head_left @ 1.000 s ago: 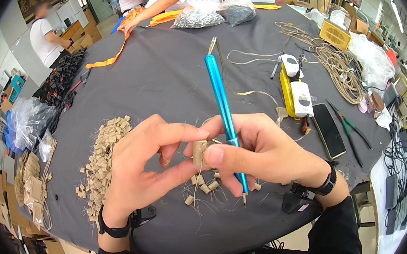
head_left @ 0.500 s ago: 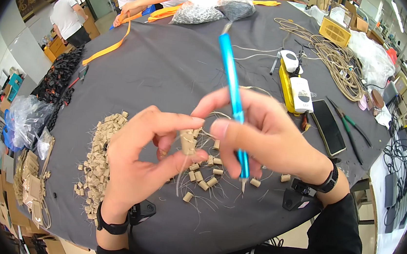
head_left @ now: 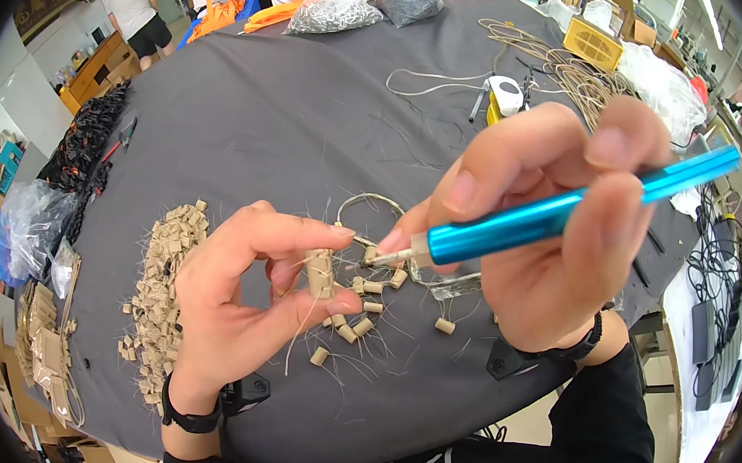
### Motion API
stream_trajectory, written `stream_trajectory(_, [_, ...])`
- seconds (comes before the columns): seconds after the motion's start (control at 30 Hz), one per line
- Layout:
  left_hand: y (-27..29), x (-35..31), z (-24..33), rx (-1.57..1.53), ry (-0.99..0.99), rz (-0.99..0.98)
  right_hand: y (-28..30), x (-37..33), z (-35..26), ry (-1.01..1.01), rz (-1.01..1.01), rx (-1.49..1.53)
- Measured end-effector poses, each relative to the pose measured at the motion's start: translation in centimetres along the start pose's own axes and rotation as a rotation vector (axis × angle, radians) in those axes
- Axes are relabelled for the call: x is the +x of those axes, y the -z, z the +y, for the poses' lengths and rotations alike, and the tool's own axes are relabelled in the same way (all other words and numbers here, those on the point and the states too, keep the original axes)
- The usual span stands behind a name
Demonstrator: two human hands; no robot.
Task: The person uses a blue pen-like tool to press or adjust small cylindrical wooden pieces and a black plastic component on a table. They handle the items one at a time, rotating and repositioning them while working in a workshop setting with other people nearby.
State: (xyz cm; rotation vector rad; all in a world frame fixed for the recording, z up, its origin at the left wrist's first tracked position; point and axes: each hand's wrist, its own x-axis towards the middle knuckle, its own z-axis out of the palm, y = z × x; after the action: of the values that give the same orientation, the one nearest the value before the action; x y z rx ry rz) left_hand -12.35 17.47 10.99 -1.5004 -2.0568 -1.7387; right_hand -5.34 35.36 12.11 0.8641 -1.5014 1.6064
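Between thumb and forefinger, my left hand (head_left: 231, 294) pinches a small tan cylinder (head_left: 320, 273) with a thin cord across it and loose ends hanging down. My right hand (head_left: 560, 214) grips a blue metallic pen-shaped tool (head_left: 523, 224), which slants down to the left. Its slim pointed tip is a little to the right of the pinched cylinder, apart from it. A thin cord loop (head_left: 374, 198) rises behind the tip. Several similar loose cylinders (head_left: 362, 326) with thread ends lie on the dark cloth just beyond my left fingertips.
A big heap of tan cylinders (head_left: 160, 292) lies left of my left hand. Farther off are coiled cord (head_left: 540, 56), a yellow box (head_left: 593, 44), a white plug (head_left: 505, 93) and bags of small parts (head_left: 333, 18). Other people handle orange straps (head_left: 271, 17) at the far edge.
My right hand has turned the blue tool from nearly upright to slanting, with its tip now toward the pinched cylinder. My left hand keeps its pinch. The orange strap has been drawn off the near cloth.
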Motion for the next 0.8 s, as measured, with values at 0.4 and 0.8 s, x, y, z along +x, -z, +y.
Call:
stream_trajectory(0.4, [0.0, -0.4, 0.3, -0.034, -0.1, 0.001, -1.1, -0.3, 0.6, 0.146, -0.064, 0.111])
stream_trajectory(0.8, [-0.2, 0.0, 0.4, 0.057, -0.142, -0.032, -0.1, 0.1, 1.6, 0.282, -0.226, 0.032])
